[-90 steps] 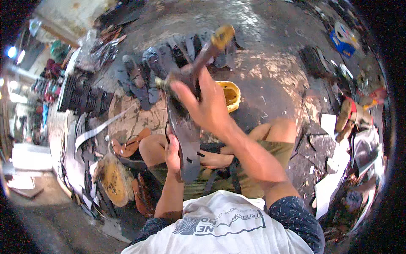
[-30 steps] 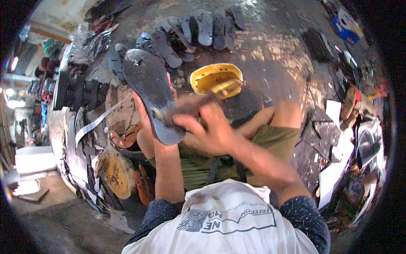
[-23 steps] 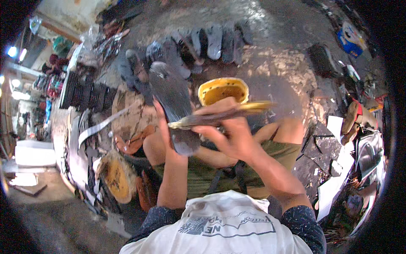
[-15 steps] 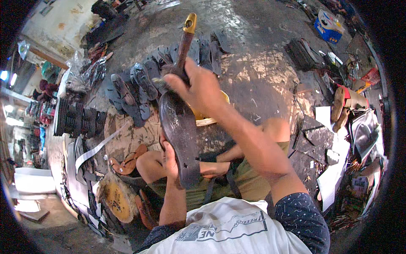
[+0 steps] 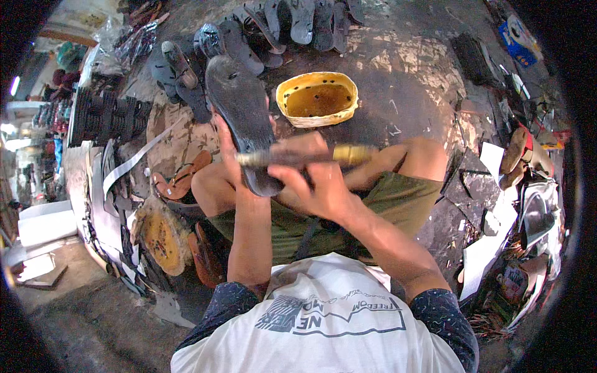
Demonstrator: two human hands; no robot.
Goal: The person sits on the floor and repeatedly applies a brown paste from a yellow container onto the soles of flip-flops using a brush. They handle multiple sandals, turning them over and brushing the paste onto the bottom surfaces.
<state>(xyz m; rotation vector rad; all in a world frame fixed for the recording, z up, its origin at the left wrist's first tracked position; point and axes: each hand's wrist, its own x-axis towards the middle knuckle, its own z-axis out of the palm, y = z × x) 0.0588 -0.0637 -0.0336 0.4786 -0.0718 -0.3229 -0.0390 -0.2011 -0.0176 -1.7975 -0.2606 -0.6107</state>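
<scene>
Your left hand (image 5: 226,144) grips the sole (image 5: 238,102), likely light, bendy and slick on top; hold its edges while your right hand (image 5: 320,180) clasps the brush (image 5: 286,159)

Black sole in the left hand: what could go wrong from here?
The brush, blurred in the right hand, might slip off the black sole and catch the left hand. The black sole, held around its nearer half, could tilt under a firm stroke. The open yellow container stands just beyond the right hand, so a wide swing might knock it.
</scene>
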